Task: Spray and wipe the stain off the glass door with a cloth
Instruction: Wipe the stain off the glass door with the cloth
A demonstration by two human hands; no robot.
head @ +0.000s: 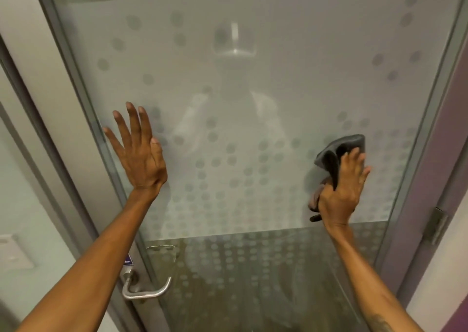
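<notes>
The glass door point(240, 98) fills the view, frosted and dotted in its upper part, clear lower down. My left hand point(139, 154) lies flat on the glass near the door's left edge, fingers spread, holding nothing. My right hand point(344, 187) presses a dark grey cloth point(336, 151) against the glass at the right side, just above the lower edge of the frosted band. The cloth is bunched, with one end sticking up above my fingers and another hanging below my palm. No spray bottle is in view. I cannot make out a stain on the glass.
A metal lever handle point(147, 288) sits at the door's lower left. The grey door frame point(60, 103) runs along the left, with a hinge point(435, 226) on the right frame. A purple wall point(453, 118) stands at the right. A white wall fitting point(12, 253) is low on the left.
</notes>
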